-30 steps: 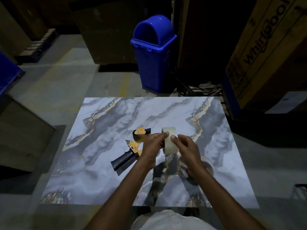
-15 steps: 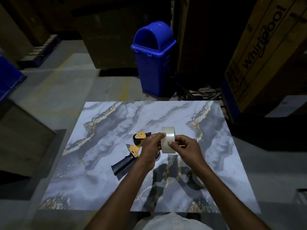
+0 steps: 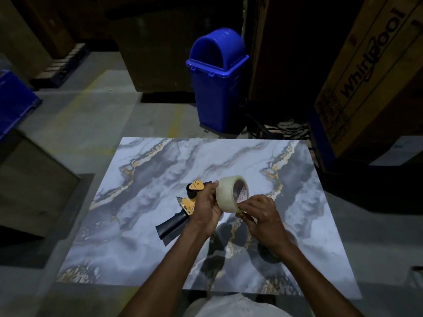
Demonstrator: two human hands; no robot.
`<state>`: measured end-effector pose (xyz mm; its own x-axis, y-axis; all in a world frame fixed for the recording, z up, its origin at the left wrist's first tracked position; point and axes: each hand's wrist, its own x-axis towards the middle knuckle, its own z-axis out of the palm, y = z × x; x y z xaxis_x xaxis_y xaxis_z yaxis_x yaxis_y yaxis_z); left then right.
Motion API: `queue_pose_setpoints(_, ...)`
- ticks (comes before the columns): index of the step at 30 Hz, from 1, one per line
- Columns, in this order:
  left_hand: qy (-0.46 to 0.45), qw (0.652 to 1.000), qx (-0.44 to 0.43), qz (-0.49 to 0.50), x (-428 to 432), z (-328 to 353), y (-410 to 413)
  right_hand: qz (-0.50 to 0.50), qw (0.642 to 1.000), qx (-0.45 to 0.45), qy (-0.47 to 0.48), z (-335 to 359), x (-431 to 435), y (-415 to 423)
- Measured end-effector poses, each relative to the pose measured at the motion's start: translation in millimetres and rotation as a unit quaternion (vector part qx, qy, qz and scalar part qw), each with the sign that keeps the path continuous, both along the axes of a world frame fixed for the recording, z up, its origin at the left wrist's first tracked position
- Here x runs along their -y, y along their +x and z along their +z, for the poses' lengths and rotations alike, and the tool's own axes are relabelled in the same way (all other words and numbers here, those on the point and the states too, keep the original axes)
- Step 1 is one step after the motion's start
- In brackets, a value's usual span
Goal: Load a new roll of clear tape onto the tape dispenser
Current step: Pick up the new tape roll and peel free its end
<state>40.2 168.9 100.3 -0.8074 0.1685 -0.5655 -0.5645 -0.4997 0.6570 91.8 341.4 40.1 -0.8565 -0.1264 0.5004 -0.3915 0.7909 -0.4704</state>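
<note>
A roll of clear tape (image 3: 226, 195) is held above the marble-patterned table (image 3: 146, 236), turned so its printed core faces right. My left hand (image 3: 207, 208) grips the roll from the left side. My right hand (image 3: 258, 213) pinches at the roll's lower right rim with thumb and fingertips. The tape dispenser (image 3: 183, 209), yellow with a black handle, lies on the table just left of my left hand, which hides part of it.
A blue swing-lid bin (image 3: 216, 81) stands on the floor beyond the table's far edge. A large cardboard box (image 3: 370, 83) leans at the right. A dark round object (image 3: 269, 253) lies on the table under my right forearm. A blue crate (image 3: 13, 104) is at far left.
The roll has been turned from edge-on to showing its core on the right. My right hand moved from the roll's top edge down to its lower right rim.
</note>
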Motion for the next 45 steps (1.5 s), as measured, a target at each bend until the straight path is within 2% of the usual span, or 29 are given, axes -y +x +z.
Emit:
queue_pose_setpoints(4,-0.007,1.000,0.018,0.002,-2,-1,0,0.002,1.000,0.015,-0.008,0,0,0)
queue_pose_setpoints(9,-0.019,0.999,0.016,-0.029,-1,3,-1,-0.014,0.988,0.102,-0.114,18,6,-1)
queue_pose_setpoints(11,-0.029,0.999,0.014,-0.036,-1,6,0,-0.052,0.953,0.183,-0.236,35,12,-3)
queue_pose_setpoints(13,-0.035,0.999,0.009,-0.040,-3,8,2,-0.055,0.898,0.252,-0.357,46,17,-9)
queue_pose_setpoints(15,-0.034,0.998,0.002,-0.045,-4,11,2,-0.062,0.872,0.272,-0.402,48,21,-15)
queue_pose_setpoints(22,-0.058,0.996,-0.032,-0.059,-7,12,1,-0.126,0.859,0.271,-0.415,45,28,-20)
queue_pose_setpoints(29,-0.040,0.997,-0.018,-0.057,-4,5,-6,-0.068,0.881,0.273,-0.380,46,19,-17)
queue_pose_setpoints(32,-0.038,0.997,-0.008,-0.061,-3,6,-7,-0.039,0.874,0.293,-0.385,46,12,-21)
queue_pose_setpoints(37,-0.074,0.992,-0.049,-0.088,-2,13,-7,-0.073,0.836,0.318,-0.441,55,10,-34)
queue_pose_setpoints(42,-0.112,0.980,-0.101,-0.131,-2,10,-5,-0.133,0.757,0.366,-0.525,67,14,-48)
queue_pose_setpoints(45,-0.131,0.975,-0.115,-0.137,-4,11,-4,-0.141,0.756,0.359,-0.529,64,15,-50)
